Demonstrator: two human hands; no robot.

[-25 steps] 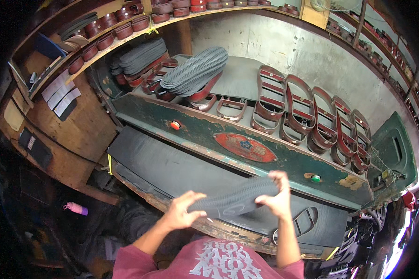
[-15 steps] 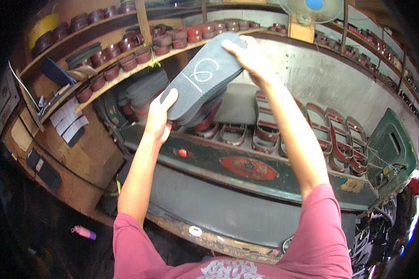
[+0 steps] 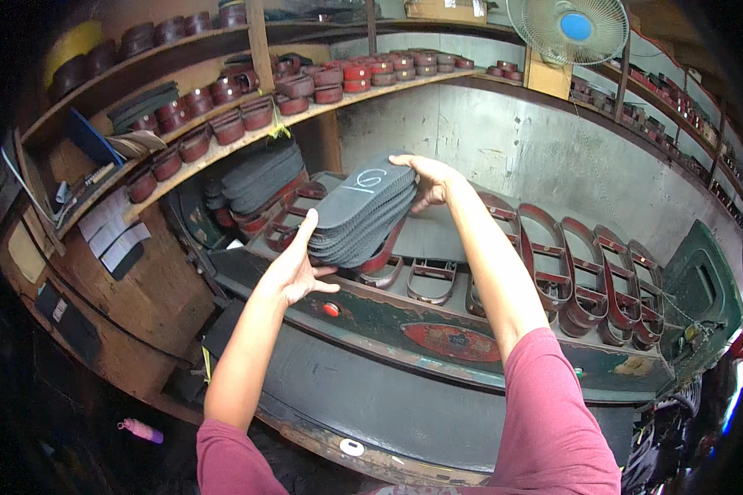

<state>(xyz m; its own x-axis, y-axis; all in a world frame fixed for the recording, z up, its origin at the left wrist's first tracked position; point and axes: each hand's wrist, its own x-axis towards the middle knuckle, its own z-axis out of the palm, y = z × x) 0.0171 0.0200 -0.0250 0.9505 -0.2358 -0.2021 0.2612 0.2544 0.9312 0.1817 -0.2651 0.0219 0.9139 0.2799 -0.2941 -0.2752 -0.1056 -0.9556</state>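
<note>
A stack of dark grey shoe soles [image 3: 370,198], its top one marked in white chalk, rests low above a reddish-brown sole-shaped metal die on the green machine. My left hand [image 3: 291,268] is at the stack's near left end, thumb against its edge and fingers spread below. At the far right end is my right hand [image 3: 434,180], its thumb at the top sole's rim and the other fingers apart beside the stack. Both hands touch or nearly touch the soles without closing round them. Behind, to the left, stands another pile of grey soles [image 3: 264,177].
Several oval metal dies [image 3: 582,272] line the machine bed on the right. A green machine panel [image 3: 706,293] stands at the far right. Shelves [image 3: 198,165] with more dies run along the left and back, and a fan [image 3: 603,29] hangs at upper right. A dark work surface [image 3: 388,371] lies nearest me.
The chalk-marked soles have come down from the raised position between my hands onto the stack. My left fingers have spread, and both hands have lowered. The view has shifted slightly.
</note>
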